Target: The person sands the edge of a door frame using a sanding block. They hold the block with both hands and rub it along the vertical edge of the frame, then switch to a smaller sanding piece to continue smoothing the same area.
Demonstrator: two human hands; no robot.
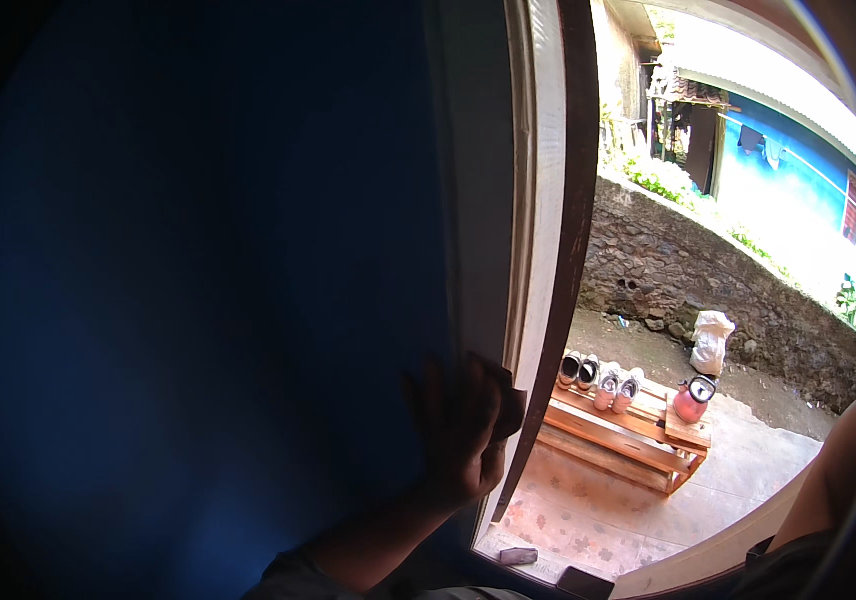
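My left hand (465, 442) is in deep shadow beside the white wooden window frame (544, 150). Its fingers close around a small dark block-like piece (512, 416), whose material is too dark to tell. The piece rests at or very near the frame's inner edge; contact is hard to judge. A dark blue wall (248, 262) fills the left side. At the right edge my right arm (837, 465) shows bare, while the hand itself is out of view. Down on the sill lie a small greyish block (518, 556) and a dark flat rectangular object (584, 583).
Outside, a slatted wooden bench (615, 435) carries dark shoes (578, 370), light shoes (617, 388) and a pink kettle (690, 401). Behind it stand a white sack (711, 341) and a stone retaining wall (668, 255). A dark brown frame edge (576, 187) borders the opening.
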